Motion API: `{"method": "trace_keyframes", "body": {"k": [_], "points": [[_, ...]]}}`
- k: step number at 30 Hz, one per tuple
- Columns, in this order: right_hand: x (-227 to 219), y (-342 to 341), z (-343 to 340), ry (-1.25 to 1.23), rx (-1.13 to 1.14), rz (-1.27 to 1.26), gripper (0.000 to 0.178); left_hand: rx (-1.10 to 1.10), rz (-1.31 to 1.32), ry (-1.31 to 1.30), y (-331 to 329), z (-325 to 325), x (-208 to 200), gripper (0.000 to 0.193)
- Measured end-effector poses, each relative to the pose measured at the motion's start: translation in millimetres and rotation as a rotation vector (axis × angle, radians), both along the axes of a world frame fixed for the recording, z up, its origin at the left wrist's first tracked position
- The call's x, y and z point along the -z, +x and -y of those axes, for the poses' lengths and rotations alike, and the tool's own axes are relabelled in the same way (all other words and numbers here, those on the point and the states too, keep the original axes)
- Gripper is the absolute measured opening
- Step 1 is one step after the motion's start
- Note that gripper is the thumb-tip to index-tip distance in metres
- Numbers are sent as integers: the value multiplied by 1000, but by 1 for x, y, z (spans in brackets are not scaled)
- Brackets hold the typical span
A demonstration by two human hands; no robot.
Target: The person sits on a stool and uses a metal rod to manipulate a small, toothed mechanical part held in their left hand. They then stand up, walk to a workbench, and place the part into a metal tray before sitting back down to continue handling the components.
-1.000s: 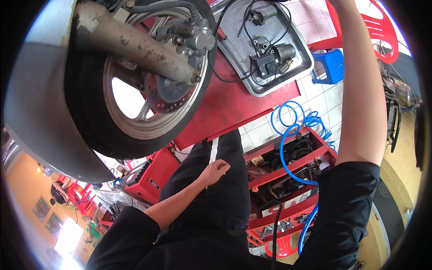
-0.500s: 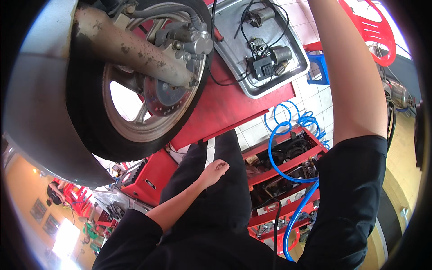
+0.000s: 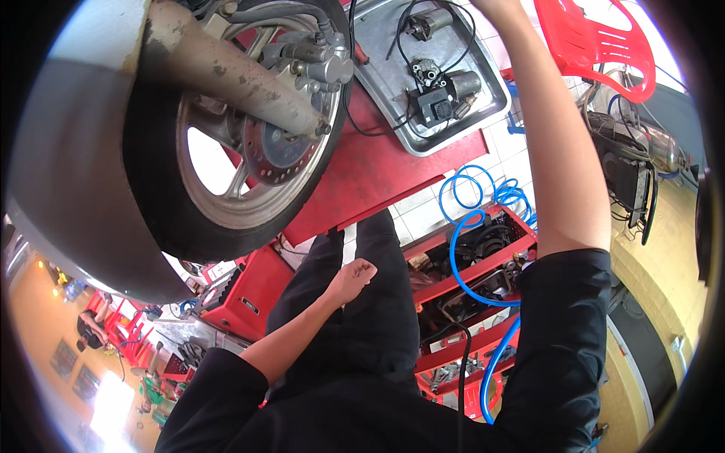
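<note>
My left hand [image 3: 353,281] is in front of my dark trousers with its fingers curled in a loose fist; nothing shows in it. My right arm stretches far forward, and my right hand [image 3: 496,7] is cut off by the top edge, so its fingers are hidden. Beside the right wrist lies a metal tray [image 3: 483,124] on a red bench. In it are a cylindrical motor [image 3: 429,25], a second motor assembly [image 3: 462,84] with a black box [image 3: 436,107], and black cables. A screwdriver with a red handle [image 3: 362,55] lies at the tray's left side.
A motorcycle front wheel [image 3: 162,219] with brake disc and fork fills the upper left, over the red bench [image 3: 377,170]. At right stand a red tool trolley [image 3: 491,260], a coiled blue hose [image 3: 453,249] and a red plastic chair [image 3: 604,45]. A red toolbox [image 3: 242,298] sits lower left.
My right arm has shifted left in view, and the wrist now shows at the top edge. My left hand stays curled in about the same place. The view has turned slightly.
</note>
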State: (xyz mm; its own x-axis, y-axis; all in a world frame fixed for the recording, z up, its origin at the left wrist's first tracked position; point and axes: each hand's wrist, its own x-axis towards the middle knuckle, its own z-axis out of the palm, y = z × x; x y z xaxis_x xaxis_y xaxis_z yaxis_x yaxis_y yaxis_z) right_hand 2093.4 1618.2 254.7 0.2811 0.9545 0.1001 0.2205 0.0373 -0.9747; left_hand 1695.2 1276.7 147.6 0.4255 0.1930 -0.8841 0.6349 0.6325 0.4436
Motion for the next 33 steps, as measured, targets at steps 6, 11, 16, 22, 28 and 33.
{"method": "trace_keyframes", "body": {"k": [6, 11, 16, 22, 28, 33], "points": [[31, -13, 61, -81, 69, 71, 29, -25, -7, 39, -2, -5, -18, 31], [71, -60, 108, -376, 260, 163, 48, -41, 86, 140, -27, -17, -43, 26], [90, -86, 132, -507, 451, 96, 54, -60, 32, 95, -65, -33, -82, 21], [88, -146, 205, -561, 528, 222, 48, 112, -17, 198, -113, -41, -98, 26], [103, -250, 410, -877, -77, 495, 27, 273, 207, 198, -89, -56, -116, 29], [6, -294, 547, -1003, 193, 250, 23, 463, 366, 230, -40, -52, -133, 32]]}}
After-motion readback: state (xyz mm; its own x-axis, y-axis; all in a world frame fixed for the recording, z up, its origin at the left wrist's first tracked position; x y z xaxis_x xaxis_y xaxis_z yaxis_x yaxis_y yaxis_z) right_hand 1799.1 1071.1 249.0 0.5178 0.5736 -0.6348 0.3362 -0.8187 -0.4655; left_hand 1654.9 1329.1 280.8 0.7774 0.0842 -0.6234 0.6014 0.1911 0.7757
